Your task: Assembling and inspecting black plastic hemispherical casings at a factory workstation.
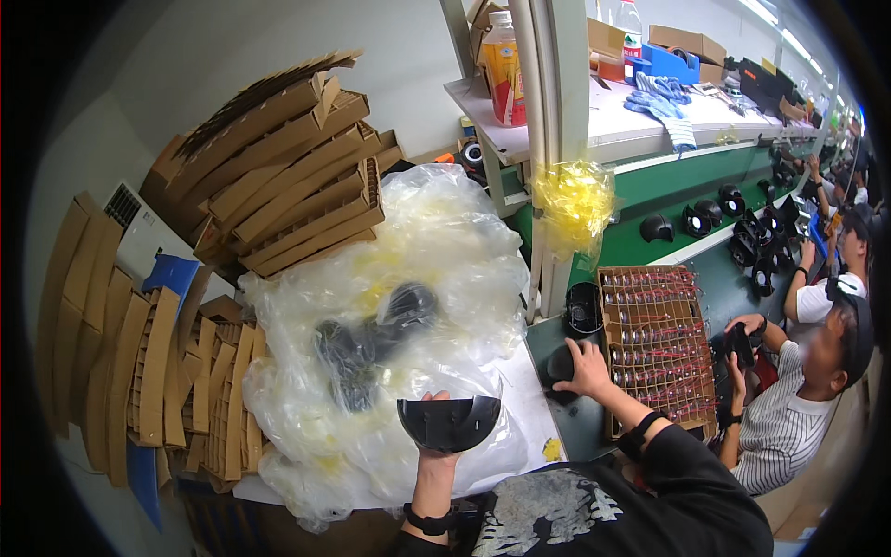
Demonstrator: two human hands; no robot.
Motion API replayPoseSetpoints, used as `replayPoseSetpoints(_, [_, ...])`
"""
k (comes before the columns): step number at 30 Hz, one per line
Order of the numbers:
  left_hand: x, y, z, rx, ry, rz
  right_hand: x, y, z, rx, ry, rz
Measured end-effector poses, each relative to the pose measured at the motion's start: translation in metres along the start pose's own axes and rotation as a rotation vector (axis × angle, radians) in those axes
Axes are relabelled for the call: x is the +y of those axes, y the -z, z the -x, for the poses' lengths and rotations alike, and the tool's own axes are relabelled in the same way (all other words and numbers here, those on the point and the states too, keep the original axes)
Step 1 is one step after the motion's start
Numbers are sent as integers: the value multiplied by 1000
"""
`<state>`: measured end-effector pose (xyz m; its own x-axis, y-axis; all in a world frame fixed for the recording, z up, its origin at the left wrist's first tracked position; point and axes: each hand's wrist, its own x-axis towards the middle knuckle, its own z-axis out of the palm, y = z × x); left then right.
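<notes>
**Shell parts coming out of the bag, one in each hand**

The person's left hand (434, 457) is holding up a black curved plastic shell (449, 422), its hollow side facing up, in front of the big clear plastic bag (408, 306) that is lying across the left part of the table (531, 408). The left grip is closed around the underside of the shell, with the fingers hidden behind it. More dark shells are showing through the bag's film near its middle.

The right hand (587, 369) is reaching forward and resting on a second black shell (560, 368) at the near edge of the green table surface, just left of the cardboard divider tray (655, 345) filled with rows of small wired parts. The fingers are spread over that shell's top; whether they are actually clamping it cannot be told from this view. Another black shell (583, 307) is sitting just beyond it, against the white post.

Judging from this, the step in hand is feeding shells from the bag to the line: one piece is being set down at the table while the next is already lifted clear. The next move would seem to call for bringing the raised shell across to the green surface beside the others, keeping clear of the divider tray.

Stacks of folded cardboard (278, 176) are piled behind and left of the bag. A co-worker in a striped shirt (784, 422) is working at the right.
</notes>
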<state>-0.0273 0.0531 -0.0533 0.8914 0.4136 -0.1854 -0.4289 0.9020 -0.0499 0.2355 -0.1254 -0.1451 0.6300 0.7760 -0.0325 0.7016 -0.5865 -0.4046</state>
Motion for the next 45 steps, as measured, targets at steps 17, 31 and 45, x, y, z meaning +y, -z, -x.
replayPoseSetpoints(17, [0,-22,2,-250,174,303,-144,145,32,-125,631,-913])
replayPoseSetpoints(31, [-6,-144,-73,238,-304,-175,-72,233,104,783,609,-1463])
replayPoseSetpoints(45, [-72,-26,-127,340,281,-480,-3,201,23,506,72,-1593])
